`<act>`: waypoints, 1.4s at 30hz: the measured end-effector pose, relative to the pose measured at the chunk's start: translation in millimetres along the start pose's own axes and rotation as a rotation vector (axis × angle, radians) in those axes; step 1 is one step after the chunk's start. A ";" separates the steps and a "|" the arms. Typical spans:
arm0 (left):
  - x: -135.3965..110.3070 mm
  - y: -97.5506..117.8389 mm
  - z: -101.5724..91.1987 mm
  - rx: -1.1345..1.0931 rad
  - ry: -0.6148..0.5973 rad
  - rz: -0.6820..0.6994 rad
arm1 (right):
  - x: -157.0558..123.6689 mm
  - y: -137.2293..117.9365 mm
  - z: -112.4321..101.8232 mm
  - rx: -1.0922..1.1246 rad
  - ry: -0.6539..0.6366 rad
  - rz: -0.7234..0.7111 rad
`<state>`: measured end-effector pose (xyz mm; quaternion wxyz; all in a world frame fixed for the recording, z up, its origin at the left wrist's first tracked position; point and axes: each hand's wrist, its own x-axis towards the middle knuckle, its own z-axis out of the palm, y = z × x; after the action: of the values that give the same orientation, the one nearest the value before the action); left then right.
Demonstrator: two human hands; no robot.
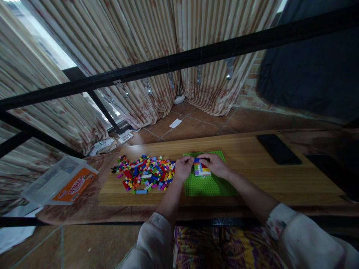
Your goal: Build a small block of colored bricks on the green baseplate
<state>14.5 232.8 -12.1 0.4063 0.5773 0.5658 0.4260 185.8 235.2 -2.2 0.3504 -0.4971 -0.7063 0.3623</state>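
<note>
A small block of building bricks [202,172], in blue, white, yellow, red and lilac, sits on a green studded baseplate [208,186]. My left hand [183,168] is closed, with its thumb and fingertips pinched at the block's upper left corner, by the blue bricks. From the other side, my right hand [215,165] curls its fingers over the block's upper right part. The fingers of both hands hide the block's far edge. Whether a separate loose brick is between the fingertips cannot be made out.
A heap of loose coloured bricks [151,173] lies left of the baseplate on the wooden board [246,183]. A black phone [278,149] rests at the right. A clear plastic box [50,179] with an orange label stands left. A black metal bar [196,56] crosses beyond the board.
</note>
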 end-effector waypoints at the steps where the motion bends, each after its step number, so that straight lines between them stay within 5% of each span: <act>1: 0.2 0.0 0.3 -0.003 0.001 0.000 | -0.2 0.0 0.1 0.000 0.003 0.002; 29: 5.7 8.9 1.0 -0.020 0.013 -0.077 | -0.1 1.3 1.0 0.000 -0.023 0.031; 42: 7.2 16.4 1.0 0.032 0.023 -0.124 | 3.3 4.5 -2.8 0.211 -0.037 0.087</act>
<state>20.5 239.6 3.5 0.4163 0.5426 0.6117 0.3977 189.4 239.9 -4.2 0.3718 -0.4809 -0.6484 0.4584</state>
